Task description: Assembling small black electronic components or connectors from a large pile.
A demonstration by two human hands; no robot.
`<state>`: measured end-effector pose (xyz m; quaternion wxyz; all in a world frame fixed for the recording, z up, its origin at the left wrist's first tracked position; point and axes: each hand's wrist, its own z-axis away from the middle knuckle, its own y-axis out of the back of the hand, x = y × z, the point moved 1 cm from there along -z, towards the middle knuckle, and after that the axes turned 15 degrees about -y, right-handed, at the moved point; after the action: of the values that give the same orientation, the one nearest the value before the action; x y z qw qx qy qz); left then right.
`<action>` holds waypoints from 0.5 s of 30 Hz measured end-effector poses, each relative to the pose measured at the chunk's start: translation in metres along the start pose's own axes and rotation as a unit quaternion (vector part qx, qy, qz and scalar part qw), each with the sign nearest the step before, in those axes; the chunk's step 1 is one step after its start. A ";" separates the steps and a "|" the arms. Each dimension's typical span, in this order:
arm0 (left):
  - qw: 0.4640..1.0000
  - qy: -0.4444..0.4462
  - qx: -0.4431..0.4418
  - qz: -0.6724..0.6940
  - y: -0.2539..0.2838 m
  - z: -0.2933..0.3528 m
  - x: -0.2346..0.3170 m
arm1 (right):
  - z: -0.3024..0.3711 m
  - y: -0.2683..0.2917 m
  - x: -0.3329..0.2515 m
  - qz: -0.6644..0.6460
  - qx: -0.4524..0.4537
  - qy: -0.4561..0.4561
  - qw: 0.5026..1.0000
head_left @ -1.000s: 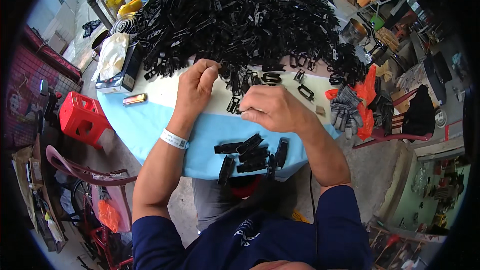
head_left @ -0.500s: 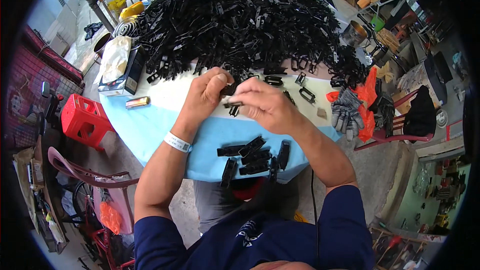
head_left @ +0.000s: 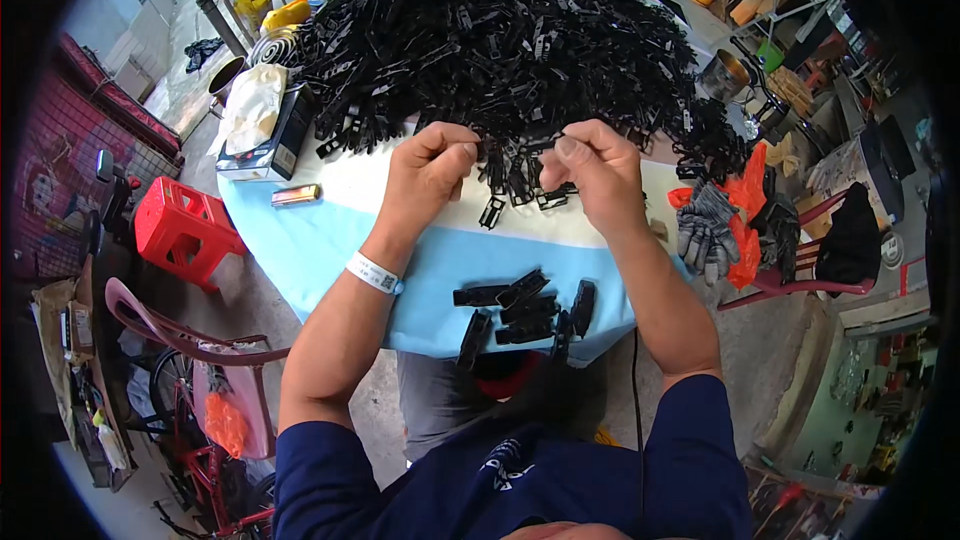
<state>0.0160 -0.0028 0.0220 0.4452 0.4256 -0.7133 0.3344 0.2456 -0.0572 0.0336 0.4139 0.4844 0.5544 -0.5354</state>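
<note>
Seven or so long, black, plastic-looking clip pieces lie in a loose group at the near edge of the table, on a light blue cloth; in this head view they are the small share set apart, some resting against or over one another; far more is left beyond — a broad, high heap of black, slotted, plastic-looking parts covers the far side of the table; judged by that layout, only a little has been dealt with, though whether the near group is finished cannot be told.

Between heap and group, a few loose black open-framed parts lie on a cream-coloured sheet, in the gap between the two hands and beyond it.

The bare left hand, with a white band at its wrist, is held over the cream sheet, thumb and forefinger drawn together, the other fingers curled; dark parts lie just past the fingertips — whether one is pinched there I cannot tell; the bare right hand stands opposite, well apart from the left, its thumb against the curled forefinger; something dark shows by its tip, but whether it is gripped or lies behind cannot be told.
</note>
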 end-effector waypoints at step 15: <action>0.938 -0.206 -0.112 -0.256 -0.017 0.007 0.002 | 0.001 -0.011 0.006 0.072 -0.045 -0.095 0.992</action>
<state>0.0282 -0.0162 0.0228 0.4039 0.6007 -0.6892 0.0324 0.2332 -0.0570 0.0298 0.5237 0.4508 0.5000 -0.5221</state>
